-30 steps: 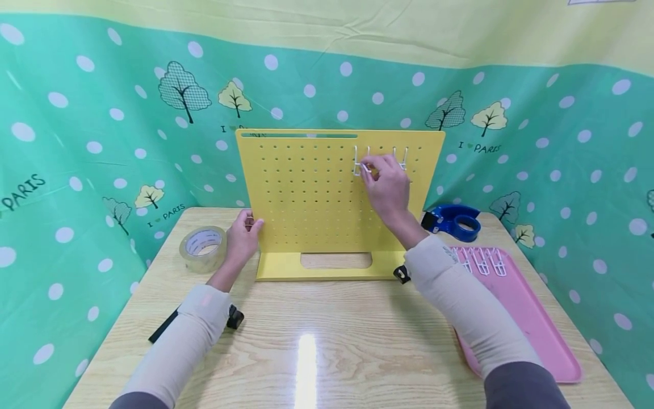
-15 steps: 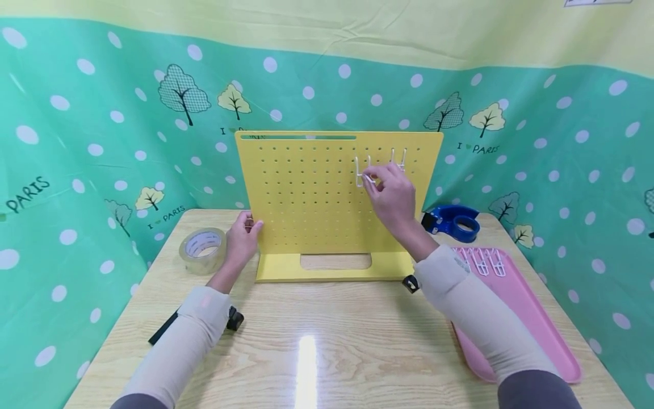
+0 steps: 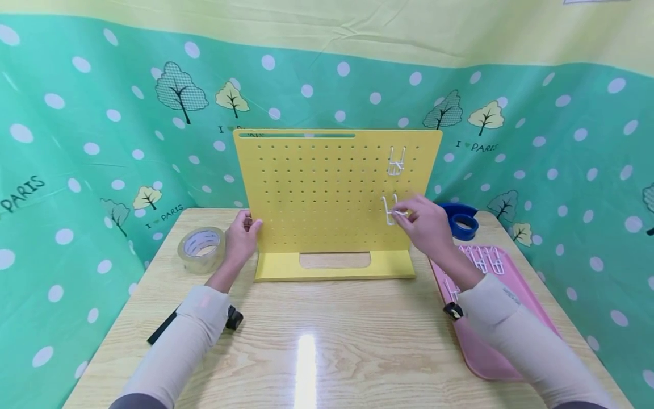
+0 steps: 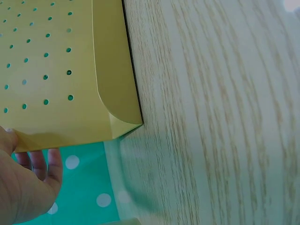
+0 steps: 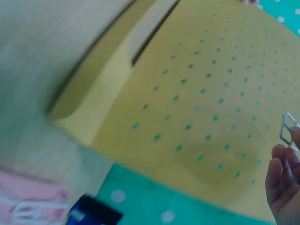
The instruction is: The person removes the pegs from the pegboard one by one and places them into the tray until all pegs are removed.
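A yellow pegboard (image 3: 317,216) stands upright on its base on the wooden table. At its left edge, my left hand (image 3: 242,234) grips it, thumb in front and fingers behind; the left wrist view shows the same grasp. My right hand (image 3: 425,222) pinches a white wire hook (image 3: 388,211) in front of the board's lower right part. In the right wrist view, only part of that hook (image 5: 284,129) shows at the fingertips, seemingly apart from the board. Another white wire hook (image 3: 395,162) hangs near the board's upper right corner.
A pink tray (image 3: 490,358) on the right carries several white hooks (image 3: 495,261), partly behind my right arm. Behind it sits a blue tape dispenser (image 3: 461,220). A roll of clear tape (image 3: 201,250) lies left of the board. Patterned green cloth (image 3: 306,91) hangs behind.
My right hand has brought the pinched hook away from the board's upper holes, down and to the right. The left hand keeps its place on the board's edge.
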The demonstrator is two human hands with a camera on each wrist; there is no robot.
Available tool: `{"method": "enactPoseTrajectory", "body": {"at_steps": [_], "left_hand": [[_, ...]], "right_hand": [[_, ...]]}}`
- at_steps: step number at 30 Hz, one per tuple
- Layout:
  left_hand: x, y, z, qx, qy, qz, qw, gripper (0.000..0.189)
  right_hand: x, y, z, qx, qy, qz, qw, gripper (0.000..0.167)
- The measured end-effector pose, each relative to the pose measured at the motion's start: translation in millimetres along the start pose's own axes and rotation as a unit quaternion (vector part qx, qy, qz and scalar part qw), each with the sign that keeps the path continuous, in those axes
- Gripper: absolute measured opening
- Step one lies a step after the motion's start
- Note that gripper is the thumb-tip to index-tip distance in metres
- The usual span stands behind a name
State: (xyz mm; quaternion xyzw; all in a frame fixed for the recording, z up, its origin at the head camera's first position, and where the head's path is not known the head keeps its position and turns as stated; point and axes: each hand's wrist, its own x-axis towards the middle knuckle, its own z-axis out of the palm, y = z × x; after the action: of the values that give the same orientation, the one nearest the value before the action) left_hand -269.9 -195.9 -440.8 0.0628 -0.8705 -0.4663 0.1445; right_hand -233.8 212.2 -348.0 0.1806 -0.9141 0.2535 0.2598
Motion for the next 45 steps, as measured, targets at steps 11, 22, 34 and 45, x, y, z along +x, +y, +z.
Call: {"method": "enactPoseTrajectory", "body": {"at_steps": [11,22,34,45], "left_hand": [[0.0,-1.3,0.2,0.003,-0.001,0.005,1.0000,0.026],[1.3,-2.2,0.2,-0.005,-0.015,0.003,0.9999,0.027],[1.1,-1.7,-1.6,-0.007,-0.017,0.002,0.9998,0.027],[0.4,0.0,-1.7,-0.008,-0.012,0.002,0.9999,0.028]], "right_hand": [[-37.4,57,-30,-0.030,-0.093,0.098,0.9904,0.013],[-69.3,107,-61,-0.057,-0.192,0.131,0.9709,0.016],[-99.9,152,-71,-0.066,-0.273,0.122,0.9520,0.005],[-125.9,165,-66,-0.014,-0.314,0.165,0.9347,0.008]]}}
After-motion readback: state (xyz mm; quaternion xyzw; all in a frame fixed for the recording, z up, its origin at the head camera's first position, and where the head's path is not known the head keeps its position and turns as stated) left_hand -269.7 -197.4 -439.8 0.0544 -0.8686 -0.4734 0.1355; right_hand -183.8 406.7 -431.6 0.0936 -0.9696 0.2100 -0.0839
